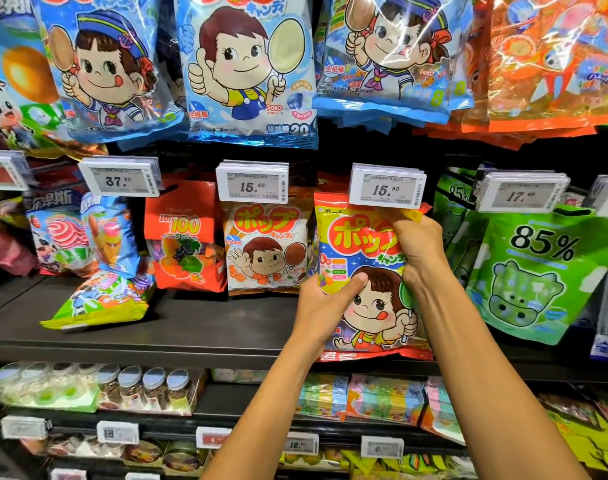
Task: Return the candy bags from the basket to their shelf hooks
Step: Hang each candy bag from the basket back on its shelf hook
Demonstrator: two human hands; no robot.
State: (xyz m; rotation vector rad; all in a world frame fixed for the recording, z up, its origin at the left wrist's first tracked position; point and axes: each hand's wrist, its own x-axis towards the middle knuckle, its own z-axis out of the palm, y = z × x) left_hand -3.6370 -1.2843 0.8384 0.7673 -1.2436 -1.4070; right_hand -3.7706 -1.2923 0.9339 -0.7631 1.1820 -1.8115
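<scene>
One glossy yellow-and-red plastic candy bag [371, 317] printed with a cartoon child sits right of centre in the frame. Its long axis runs nearly upright, and its top edge is tucked just under the white electronic price tag [387, 186] marked 15.80. The right hand [418, 247] pinches that crumpled top edge with curled fingers, so it is the hand nearer the hook. The hook is hidden behind the tag, and I cannot tell whether the bag is on it yet. The left hand [325, 301] grips the bag's lower left side, thumb laid across the front, steadying it from below. Just left hangs a white candy bag [266, 251]; to the right is a green pouch [537, 271] marked 85%.
</scene>
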